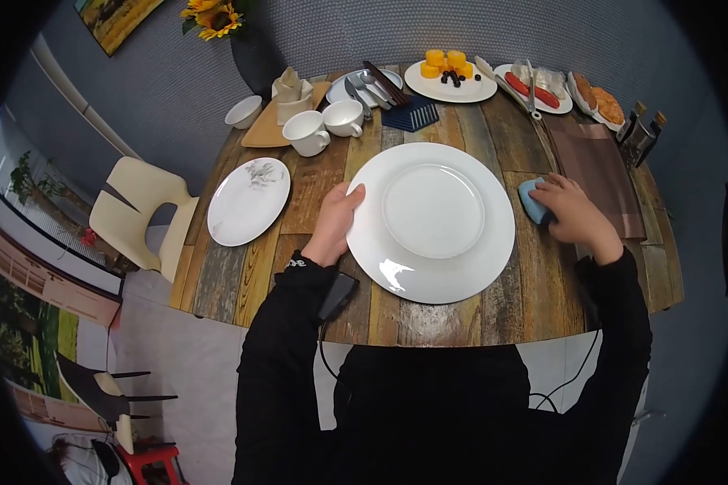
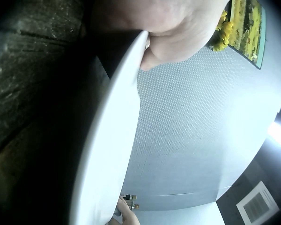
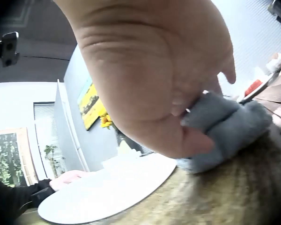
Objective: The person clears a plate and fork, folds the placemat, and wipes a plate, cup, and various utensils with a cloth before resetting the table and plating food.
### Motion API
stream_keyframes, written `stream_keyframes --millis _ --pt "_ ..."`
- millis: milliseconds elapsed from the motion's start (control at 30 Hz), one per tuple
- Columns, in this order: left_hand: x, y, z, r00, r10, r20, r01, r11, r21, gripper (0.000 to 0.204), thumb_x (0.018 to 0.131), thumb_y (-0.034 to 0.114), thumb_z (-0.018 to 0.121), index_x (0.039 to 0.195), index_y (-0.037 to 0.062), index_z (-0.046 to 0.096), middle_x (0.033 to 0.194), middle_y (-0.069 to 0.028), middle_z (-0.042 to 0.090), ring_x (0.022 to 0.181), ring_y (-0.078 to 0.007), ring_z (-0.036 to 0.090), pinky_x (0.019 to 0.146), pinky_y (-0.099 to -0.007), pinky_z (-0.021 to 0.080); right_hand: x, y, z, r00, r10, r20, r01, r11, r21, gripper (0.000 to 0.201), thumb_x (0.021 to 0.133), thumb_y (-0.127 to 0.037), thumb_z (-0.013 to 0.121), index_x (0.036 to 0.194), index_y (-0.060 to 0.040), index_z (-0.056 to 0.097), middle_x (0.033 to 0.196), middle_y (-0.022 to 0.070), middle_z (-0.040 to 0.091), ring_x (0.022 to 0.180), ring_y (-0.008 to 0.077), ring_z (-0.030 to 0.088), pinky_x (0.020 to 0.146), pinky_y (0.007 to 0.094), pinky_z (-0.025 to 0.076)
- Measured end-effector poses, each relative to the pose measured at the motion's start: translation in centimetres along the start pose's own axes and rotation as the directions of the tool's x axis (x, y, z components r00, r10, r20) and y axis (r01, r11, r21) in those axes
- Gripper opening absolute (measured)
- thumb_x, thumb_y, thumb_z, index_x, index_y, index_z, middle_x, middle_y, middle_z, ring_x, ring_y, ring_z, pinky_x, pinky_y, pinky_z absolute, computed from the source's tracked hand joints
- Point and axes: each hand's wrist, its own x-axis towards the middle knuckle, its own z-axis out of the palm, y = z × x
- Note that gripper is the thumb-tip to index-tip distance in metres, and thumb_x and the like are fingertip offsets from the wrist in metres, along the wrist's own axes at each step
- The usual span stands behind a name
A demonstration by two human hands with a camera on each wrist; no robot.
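A large white plate (image 1: 433,212) with a wide rim lies in front of the person in the head view. Its left rim is gripped by the left hand (image 1: 335,220), thumb on top and fingers underneath. From the left wrist, the plate (image 2: 110,140) shows edge-on, with that rim lifted off the wood. On the plate's right, the right hand (image 1: 573,210) holds a folded blue-grey cloth (image 1: 532,200) at the tabletop. The right wrist view shows the thumb pressed against the cloth (image 3: 220,131); the other fingers are partly hidden behind the palm.
An oval patterned plate (image 1: 249,202) lies at left. Behind stand white cups (image 1: 306,133), a cutlery plate (image 1: 396,78), a fruit plate (image 1: 453,90) and a sausage plate (image 1: 560,103). A brown placemat (image 1: 598,174) and dark-capped bottles (image 1: 641,141) are at right.
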Motion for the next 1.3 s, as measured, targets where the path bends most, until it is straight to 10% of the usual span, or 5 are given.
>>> stream_keyframes --millis 200,300,600,1233,1300 --pt "-0.2 0.3 0.1 1.000 -0.019 0.008 0.019 1.000 -0.009 0.022 0.088 0.012 0.044 0.099 -0.0049 0.050 0.086 -0.0117 0.060 0.070 -0.0165 0.060 0.065 -0.0278 0.049 0.4 -5.9 0.3 0.988 -0.131 -0.084 0.110 0.969 -0.220 0.052 0.062 -0.007 0.059 0.113 0.0003 0.047 0.120 0.0161 0.045 0.118 0.0351 0.033 0.099 0.0448 0.027" --pt "-0.3 0.5 0.0 0.999 -0.033 -0.004 0.033 0.999 -0.024 0.019 0.087 0.008 0.043 0.097 -0.0066 0.049 0.084 -0.0127 0.059 0.069 -0.0175 0.059 0.062 -0.0285 0.049 0.8 -8.9 0.4 0.906 -0.419 -0.052 0.421 0.906 0.031 0.068 0.064 -0.024 0.069 0.118 0.0029 0.038 0.121 0.0224 0.040 0.117 0.0354 0.035 0.098 0.0407 0.029" --pt "-0.3 0.3 -0.2 1.000 -0.024 -0.019 0.023 0.998 -0.054 0.019 0.084 0.006 0.044 0.095 -0.0069 0.051 0.085 -0.0137 0.059 0.071 -0.0190 0.059 0.064 -0.0291 0.048 2.7 -14.2 2.3 0.781 -0.621 -0.073 0.625 0.775 0.093 0.070 0.060 -0.021 0.069 0.117 0.0064 0.038 0.121 0.0266 0.039 0.112 0.0375 0.040 0.090 0.0413 0.036" --pt "0.0 0.2 -0.5 0.994 0.019 0.111 0.003 0.981 -0.193 0.030 0.088 0.018 0.043 0.107 -0.0040 0.047 0.100 -0.0150 0.057 0.085 -0.0214 0.058 0.075 -0.0330 0.048 3.0 -15.4 3.4 0.762 -0.499 -0.412 0.433 0.867 -0.248 0.039 0.070 -0.009 0.051 0.106 0.0047 0.049 0.101 0.0264 0.052 0.089 0.0354 0.055 0.075 0.0359 0.047" --pt "-0.5 1.2 0.9 0.992 0.028 0.121 0.029 0.892 -0.450 0.038 0.092 0.030 0.034 0.107 -0.0029 0.044 0.097 -0.0135 0.056 0.086 -0.0222 0.058 0.077 -0.0355 0.047 3.0 -15.2 2.2 0.789 -0.426 -0.443 0.405 0.902 -0.147 0.039 0.070 -0.008 0.050 0.108 0.0018 0.049 0.101 0.0243 0.053 0.090 0.0345 0.055 0.077 0.0366 0.046"
